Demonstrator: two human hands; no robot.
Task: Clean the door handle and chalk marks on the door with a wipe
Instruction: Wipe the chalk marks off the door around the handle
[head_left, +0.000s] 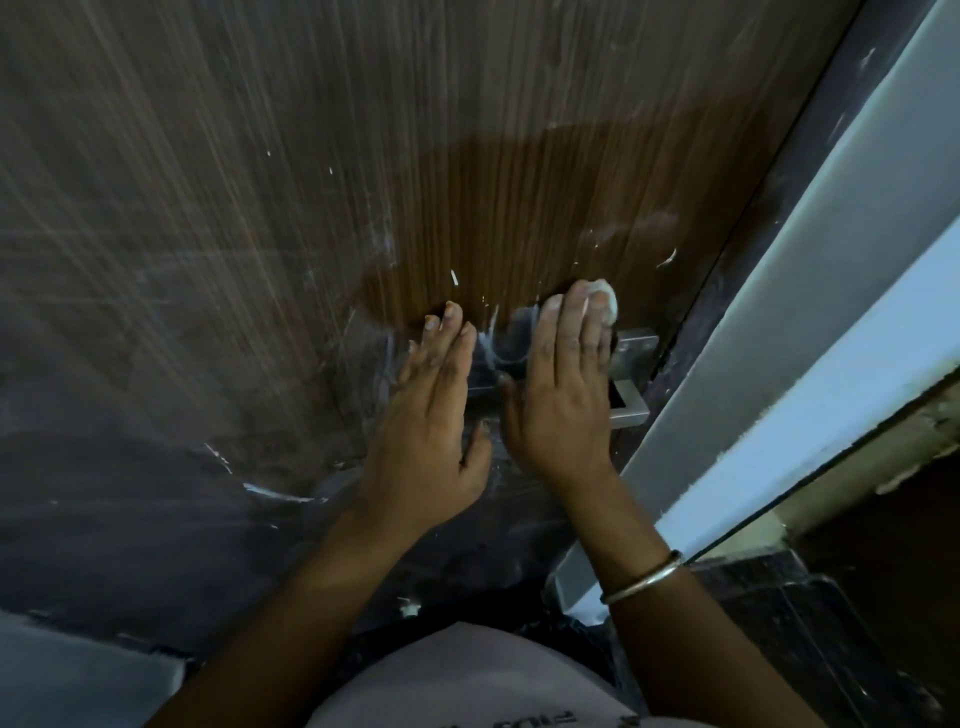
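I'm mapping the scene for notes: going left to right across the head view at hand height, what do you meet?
Chalk marks → left hand → right hand → door handle → pale door frame.

Two hands (431, 415), one wipe (605, 301) (white)

pale door frame (810, 291), metal bangle (644, 577), dark marbled tiles (810, 639)

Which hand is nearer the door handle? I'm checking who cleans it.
Right. The right hand lies over the door handle, pressing the wipe just above it. The left hand rests flat on the door, off to the handle's left.
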